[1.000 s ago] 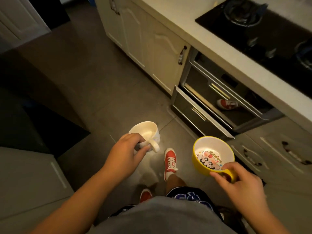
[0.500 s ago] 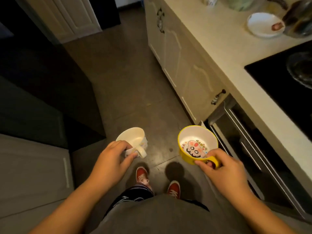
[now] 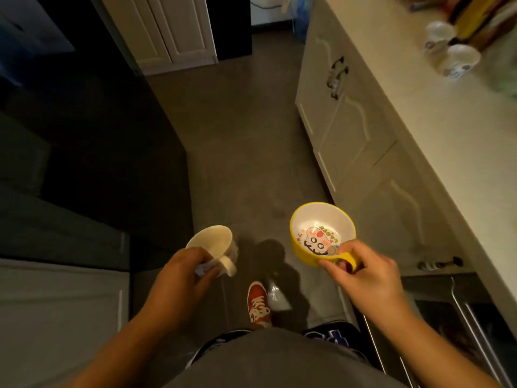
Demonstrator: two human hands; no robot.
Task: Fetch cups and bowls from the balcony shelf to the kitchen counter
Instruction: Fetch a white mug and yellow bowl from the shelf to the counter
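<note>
My left hand (image 3: 181, 278) grips a cream white mug (image 3: 212, 243) by its handle side, held low over the floor. My right hand (image 3: 369, 278) holds a yellow bowl (image 3: 321, 233) by its small handle; the bowl is white inside with a cartoon face print. Both vessels are upright and look empty. The pale kitchen counter (image 3: 447, 152) runs along the right side, above and to the right of the yellow bowl.
Two white cups (image 3: 453, 51) stand blurred at the counter's far end beside some packages. Cream cabinet doors (image 3: 344, 130) line the counter front, and an open oven drawer (image 3: 461, 317) sits at lower right. Dark furniture fills the left. My red shoe (image 3: 258, 303) is on the grey floor.
I have walked forward along the counter; the stove and oven have slid back out of view and the counter's far end with cups has appeared. Both hands keep their hold.
</note>
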